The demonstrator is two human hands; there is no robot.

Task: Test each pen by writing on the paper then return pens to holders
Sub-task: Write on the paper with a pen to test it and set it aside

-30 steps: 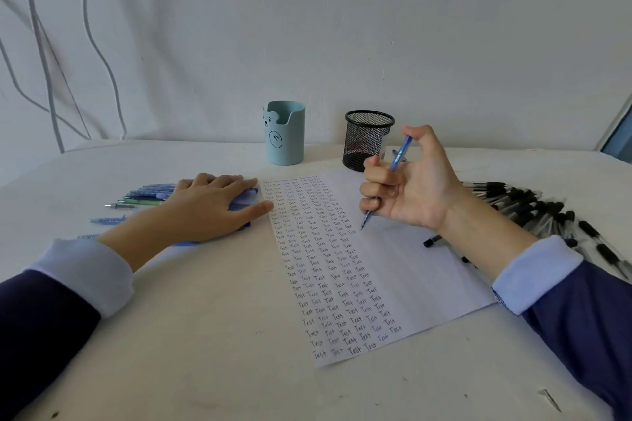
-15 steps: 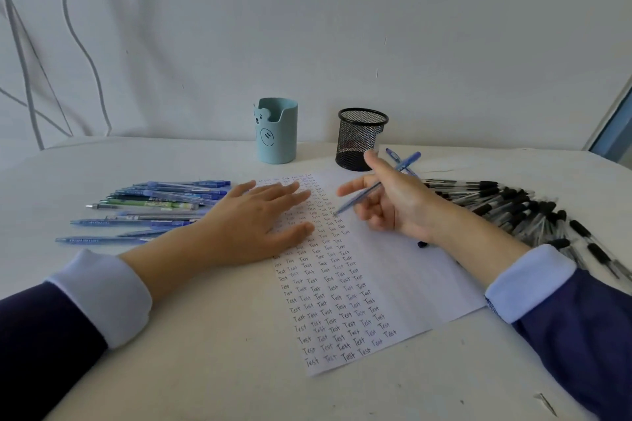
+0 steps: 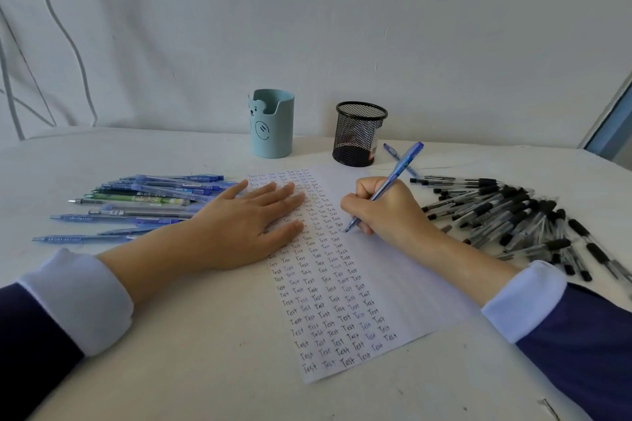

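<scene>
Pen (image 3: 393, 178) slants back-right from its tip on the paper (image 3: 403, 270) — gripped by the right hand (image 3: 386, 208); left hand (image 3: 246, 225) lies flat, fingers straight, pinning the sheet.

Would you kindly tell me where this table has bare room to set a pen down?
Bare table lies near the front edge, left of the paper, and at the back left, behind the blue pens beside the blue holder. Crowded: blue pens on the left, black pens on the right.
</scene>
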